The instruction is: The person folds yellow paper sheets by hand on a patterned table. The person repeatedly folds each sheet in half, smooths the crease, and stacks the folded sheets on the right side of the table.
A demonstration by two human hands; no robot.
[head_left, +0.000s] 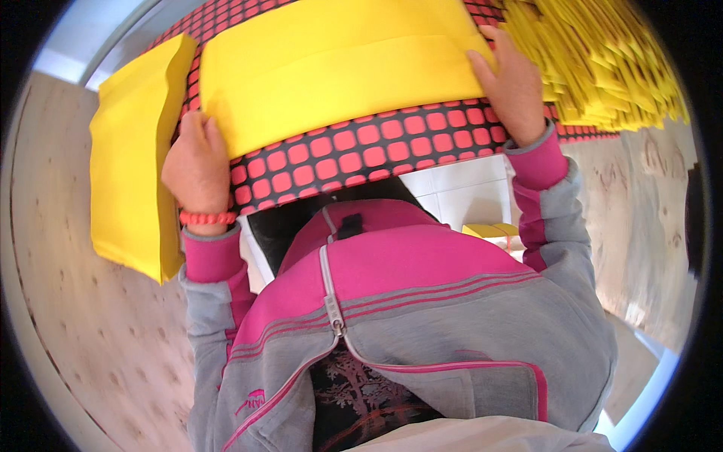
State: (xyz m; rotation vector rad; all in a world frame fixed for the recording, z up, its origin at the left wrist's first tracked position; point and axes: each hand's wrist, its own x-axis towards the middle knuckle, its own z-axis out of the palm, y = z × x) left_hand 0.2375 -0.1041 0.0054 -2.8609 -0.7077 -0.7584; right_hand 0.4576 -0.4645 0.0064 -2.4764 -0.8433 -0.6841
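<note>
A wide yellow folded sheet (331,83), cloth or thin non-woven by its look, lies flat before me with a faint crease running across it. At its near left corner is my left hand (196,166), fingers curled and closed at the sheet's edge. My right hand (516,87) is at the right edge, with the thumb resting on the yellow surface and the index finger beside it. The other fingers of that hand are partly hidden, but it appears to grip the edge. A red beaded bracelet (208,218) circles my left wrist.
Beneath the sheet is a table cover (324,156) with red squares on black. A yellow folded piece (139,158) hangs over the left side. Many layered yellow pieces (602,68) are stacked at the far right. Wooden boards (98,324) flank both sides.
</note>
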